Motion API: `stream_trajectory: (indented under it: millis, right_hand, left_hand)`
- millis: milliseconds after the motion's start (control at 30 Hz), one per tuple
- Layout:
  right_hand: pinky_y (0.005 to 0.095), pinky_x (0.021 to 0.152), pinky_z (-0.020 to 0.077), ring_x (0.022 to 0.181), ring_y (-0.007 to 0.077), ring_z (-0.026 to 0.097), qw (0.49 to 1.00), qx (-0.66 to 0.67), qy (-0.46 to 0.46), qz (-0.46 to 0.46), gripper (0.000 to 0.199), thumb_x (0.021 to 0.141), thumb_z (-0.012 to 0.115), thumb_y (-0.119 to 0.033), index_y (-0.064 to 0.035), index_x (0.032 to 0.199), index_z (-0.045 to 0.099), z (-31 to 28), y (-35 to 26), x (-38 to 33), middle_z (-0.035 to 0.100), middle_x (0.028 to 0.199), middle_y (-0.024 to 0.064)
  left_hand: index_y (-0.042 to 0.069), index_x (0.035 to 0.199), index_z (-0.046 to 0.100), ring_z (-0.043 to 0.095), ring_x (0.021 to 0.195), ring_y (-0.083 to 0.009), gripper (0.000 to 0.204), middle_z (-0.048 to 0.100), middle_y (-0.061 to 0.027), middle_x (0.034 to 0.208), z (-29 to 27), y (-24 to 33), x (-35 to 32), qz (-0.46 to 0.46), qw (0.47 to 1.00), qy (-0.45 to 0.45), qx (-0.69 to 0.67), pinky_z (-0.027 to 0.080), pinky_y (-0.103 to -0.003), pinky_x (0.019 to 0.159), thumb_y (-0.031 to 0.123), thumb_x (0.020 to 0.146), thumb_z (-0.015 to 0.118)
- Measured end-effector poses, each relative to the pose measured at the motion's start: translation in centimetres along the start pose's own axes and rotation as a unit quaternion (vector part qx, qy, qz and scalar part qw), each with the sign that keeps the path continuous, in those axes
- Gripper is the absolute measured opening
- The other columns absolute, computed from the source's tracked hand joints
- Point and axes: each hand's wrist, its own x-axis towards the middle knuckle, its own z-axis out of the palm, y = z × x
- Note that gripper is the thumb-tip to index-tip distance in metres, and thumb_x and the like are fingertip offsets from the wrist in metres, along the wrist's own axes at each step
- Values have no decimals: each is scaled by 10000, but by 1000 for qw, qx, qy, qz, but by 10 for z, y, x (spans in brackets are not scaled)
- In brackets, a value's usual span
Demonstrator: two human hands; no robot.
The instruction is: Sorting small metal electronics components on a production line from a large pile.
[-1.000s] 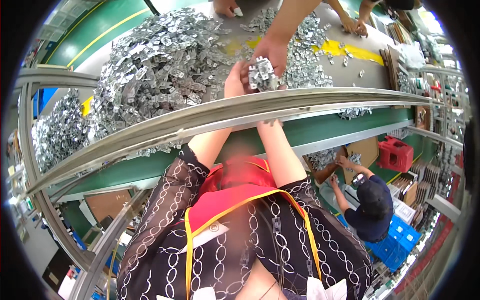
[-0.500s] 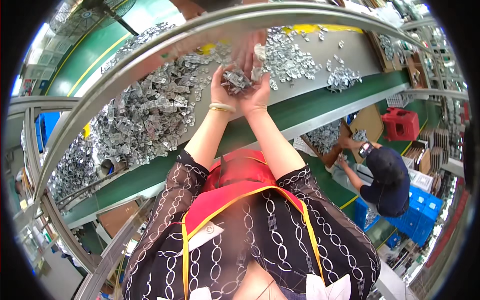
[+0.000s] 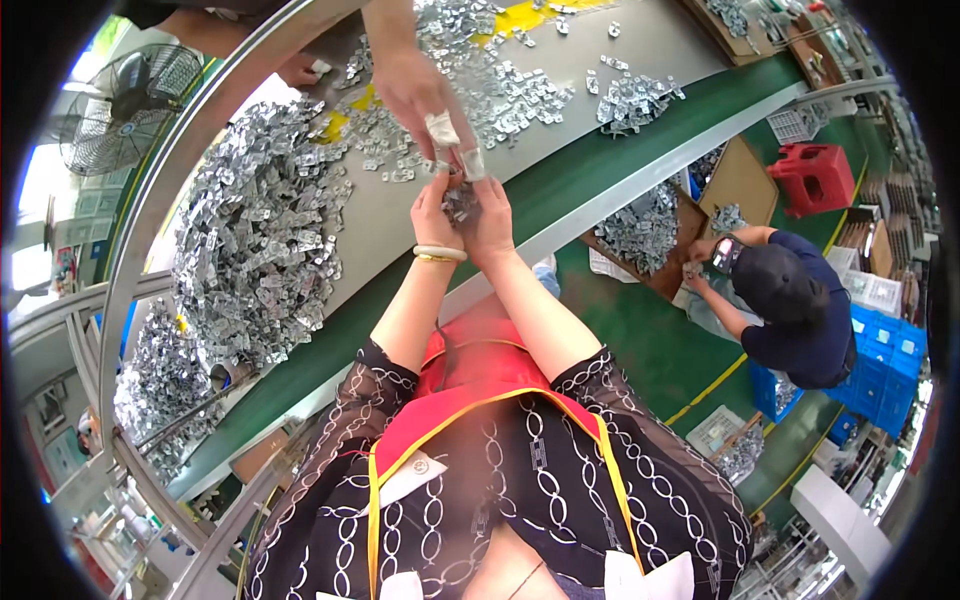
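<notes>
Cupped together over the edge of the workbench, my left hand point(image 3: 433, 218) and my right hand point(image 3: 488, 222) hold a small pile of silvery metal parts point(image 3: 459, 204) between the palms. Fingers on both sides curve up around the pieces. From the far side, another person's hand point(image 3: 415, 95), with white wrapping on its fingers, reaches down to the top of my cupped hands. It partly covers the pieces, and whether it grips any I cannot tell. Loose metal parts point(image 3: 395, 130) of the same kind lie scattered just beyond.
A large heap of metal parts point(image 3: 262, 240) covers the left of the grey bench point(image 3: 365, 220). A smaller pile point(image 3: 636, 103) lies on the right. A curved metal bar point(image 3: 135, 215) arches at left. A person in a dark cap point(image 3: 780, 285) works beside a box of parts point(image 3: 640, 230).
My cupped hands have come slightly nearer my body, still holding the metal parts. The other person's hand stays over them, its arm now more visible. The whole view has turned and shifted.
</notes>
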Motion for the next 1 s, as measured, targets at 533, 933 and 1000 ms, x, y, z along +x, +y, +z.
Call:
stream_trajectory:
  millis: [533, 933, 1000]
  right_hand:
    - [268, 765, 520, 831, 136, 651, 993, -101, -22, 55, 173, 866, 635, -13, -15, 1038, 629, -30, -79, 25, 689, 936, 67]
    - [325, 852, 519, 905, 200, 640, 987, -88, 134, 18, 177, 834, 625, -63, -58, 1011, 636, -113, -159, -29, 669, 970, 55]
    - [301, 822, 507, 913, 173, 625, 970, -122, 206, -48, 202, 852, 608, -117, -45, 1040, 632, -150, -187, -43, 659, 959, 66]
  left_hand:
    - [108, 856, 587, 617, 769, -177, 266, 615, -30, 815, 55, -50, 8, -56, 995, 39, -71, 526, -315, 721, 370, 886, 622]
    - [65, 709, 606, 642, 800, -210, 247, 663, -88, 787, 96, -144, -35, -206, 978, 11, 21, 526, -326, 778, 252, 870, 611]
    - [55, 727, 586, 627, 772, -196, 252, 663, -88, 816, 126, -186, -47, -245, 966, -3, 81, 516, -318, 737, 257, 875, 606]
